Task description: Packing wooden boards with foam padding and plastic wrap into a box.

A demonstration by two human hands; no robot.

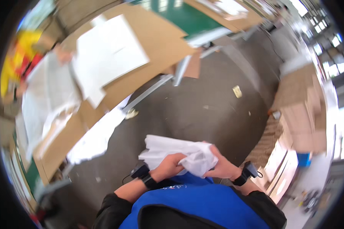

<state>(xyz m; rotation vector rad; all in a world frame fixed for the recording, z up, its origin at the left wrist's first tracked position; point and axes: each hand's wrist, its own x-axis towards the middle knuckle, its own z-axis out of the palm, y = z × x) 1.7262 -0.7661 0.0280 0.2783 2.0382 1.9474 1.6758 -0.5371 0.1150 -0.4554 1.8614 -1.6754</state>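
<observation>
Ahead of my grip the floor [202, 110] is dark grey and scuffed, with small scraps on it, one a pale yellow bit [237, 91] further out. Up and to the left stands a table [156, 42] covered in brown cardboard, with white sheets [107, 53] lying on it and a green mat [179, 15] at its far end. To the right rise stacks of cardboard [302, 110], a blue bin [304, 159] just beside them. Bright windows [328, 42] light the far right corner.

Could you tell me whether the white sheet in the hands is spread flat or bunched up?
Bunched up: the white sheet is crumpled between left hand and right hand.
</observation>
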